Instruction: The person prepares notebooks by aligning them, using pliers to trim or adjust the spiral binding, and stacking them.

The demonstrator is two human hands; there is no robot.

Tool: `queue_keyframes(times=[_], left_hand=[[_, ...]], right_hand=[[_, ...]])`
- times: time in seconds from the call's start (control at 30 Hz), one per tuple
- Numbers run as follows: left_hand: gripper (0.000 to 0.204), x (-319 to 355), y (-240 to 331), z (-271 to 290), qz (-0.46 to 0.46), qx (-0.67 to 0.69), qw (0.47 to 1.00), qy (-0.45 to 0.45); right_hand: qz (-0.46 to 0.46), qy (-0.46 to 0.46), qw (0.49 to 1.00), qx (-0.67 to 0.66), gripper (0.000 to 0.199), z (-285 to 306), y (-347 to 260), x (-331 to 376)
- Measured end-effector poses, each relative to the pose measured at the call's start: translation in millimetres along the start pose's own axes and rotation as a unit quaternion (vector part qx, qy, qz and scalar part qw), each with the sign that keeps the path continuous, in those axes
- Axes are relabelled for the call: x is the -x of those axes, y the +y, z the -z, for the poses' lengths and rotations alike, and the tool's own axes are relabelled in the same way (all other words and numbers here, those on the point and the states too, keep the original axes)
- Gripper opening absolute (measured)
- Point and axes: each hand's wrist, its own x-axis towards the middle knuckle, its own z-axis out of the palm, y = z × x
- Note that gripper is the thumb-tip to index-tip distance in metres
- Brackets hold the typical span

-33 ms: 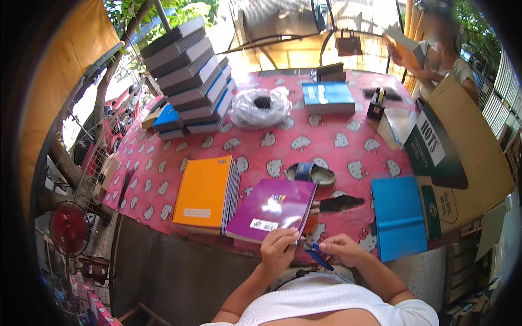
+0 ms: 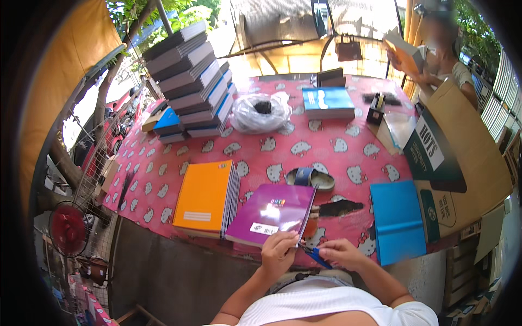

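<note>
A purple spiral notebook (image 2: 272, 209) lies at the table's near edge, its coil along the right side. My left hand (image 2: 279, 252) is closed on its lower right corner, thumb and fingers pinching the cover near the coil's end. My right hand (image 2: 342, 254) grips blue-handled pliers (image 2: 316, 257), their dark tips at that coil end beside my left fingertips. What exactly the tips touch is too small to tell. Just left stands a stack of orange spiral notebooks (image 2: 204, 198). Right of the purple one lies a blue cover sheet (image 2: 399, 223).
Tall stacks of notebooks (image 2: 187, 81) rise at the far left, beside a plastic bag (image 2: 261, 113) holding a dark coil. A slipper (image 2: 311, 178), a tape dispenser (image 2: 376, 107) and blue books (image 2: 328, 101) sit beyond. A large carton (image 2: 462, 157) flanks the right; behind it another person (image 2: 446, 68) holds a notebook.
My right fingers have closed further round the pliers' handles, and the handles have swung slightly up. My left hand keeps its hold on the notebook corner.
</note>
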Motion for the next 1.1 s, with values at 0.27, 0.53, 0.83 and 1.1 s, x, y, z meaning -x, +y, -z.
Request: queue_keyframes(times=[0.27,0.53,0.83,1.1], left_hand=[[0.027,-24.7,12.4,3.5,0.031,-0.028,0.999,-0.012],[0.034,-50.1,-5.9,57.1,0.100,-0.084,0.989,0.076],[0.060,68.2,-215.7,208.7,0.302,0.161,0.764,0.547],[0.075,44.6,-242.6,206.3,0.305,0.119,0.816,0.476]], right_hand=[[0.293,0.237,0.740,0.558,0.059,61.0,30.1,1.8],[0.509,0.015,0.624,0.593,0.059,-24.7,-122.8,-107.0],[0.507,0.116,0.838,0.166,0.042,-131.3,-263.8,-224.6],[0.481,0.152,0.787,0.354,0.039,-94.4,-104.6,-392.6]])
